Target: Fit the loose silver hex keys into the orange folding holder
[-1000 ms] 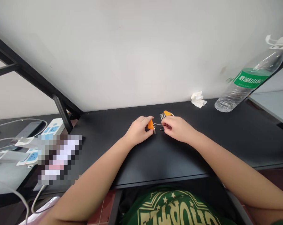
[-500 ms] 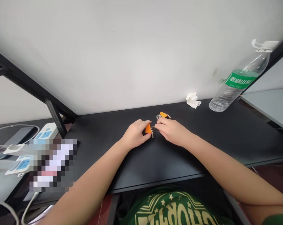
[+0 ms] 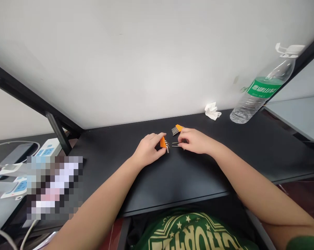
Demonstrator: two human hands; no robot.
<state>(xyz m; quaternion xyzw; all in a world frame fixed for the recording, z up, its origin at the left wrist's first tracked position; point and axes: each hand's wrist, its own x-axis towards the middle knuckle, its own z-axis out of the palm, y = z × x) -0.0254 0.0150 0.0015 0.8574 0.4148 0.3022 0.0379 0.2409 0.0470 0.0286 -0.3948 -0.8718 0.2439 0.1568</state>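
Observation:
My left hand [image 3: 149,151] is closed on an orange hex key holder [image 3: 163,142], pinched between thumb and fingers a little above the black tabletop. Several bent hex keys [image 3: 167,147] stick out from its right side. To the right, my right hand [image 3: 195,139] is curled with its fingertips on a thin metal hex key [image 3: 175,142]. Just below that one lies a second hex key [image 3: 176,146], partly under the thumb. Behind the right fingers rests another orange holder [image 3: 179,127] with several straight key ends [image 3: 175,131] pointing left; its right part is hidden.
Against the wall stand a crumpled white tissue [image 3: 212,111] and a large water bottle [image 3: 261,88] with a green label. On the left are a power strip [image 3: 48,147] with cables and a blurred-out phone-like object [image 3: 56,185]. Black metal frame bars [image 3: 59,133] flank the table [image 3: 115,139].
My right hand has drawn away to the right from the held holder, carrying a hex key over beside the other loose one. The left hand keeps its hold on the holder.

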